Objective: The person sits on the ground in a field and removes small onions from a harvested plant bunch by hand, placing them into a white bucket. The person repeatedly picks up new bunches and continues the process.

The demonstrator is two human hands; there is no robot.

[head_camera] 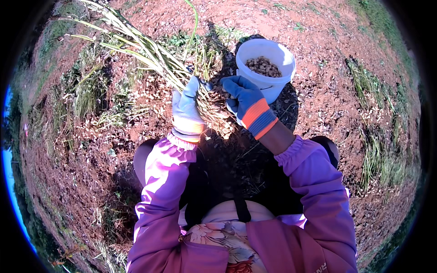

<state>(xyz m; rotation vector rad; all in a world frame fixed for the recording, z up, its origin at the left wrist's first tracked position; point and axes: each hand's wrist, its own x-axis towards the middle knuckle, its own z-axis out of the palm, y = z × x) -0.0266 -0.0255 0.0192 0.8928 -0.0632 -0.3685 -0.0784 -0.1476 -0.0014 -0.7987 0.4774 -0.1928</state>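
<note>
A bundle of pulled peanut plants (150, 56) slants from the upper left to the middle, its long green stems pointing away. My left hand (189, 109), in a blue and orange work glove, grips the stems just above the roots. Peanut pods and tangled roots (220, 117) hang between my hands. My right hand (246, 100), gloved alike, has its fingers curled at the pods on the roots' right side; what lies within its fingertips is partly hidden. Just beyond it, a white plastic bucket (266, 82) stands on the soil, partly filled with peanuts in their shells (263, 66).
Reddish soil (324, 102) strewn with dry leaves surrounds me. Pulled plants (90, 95) lie at the left, with loose pods (153, 88) near them. More plants (375, 150) lie in a row at the right. My knees flank the shaded ground before me.
</note>
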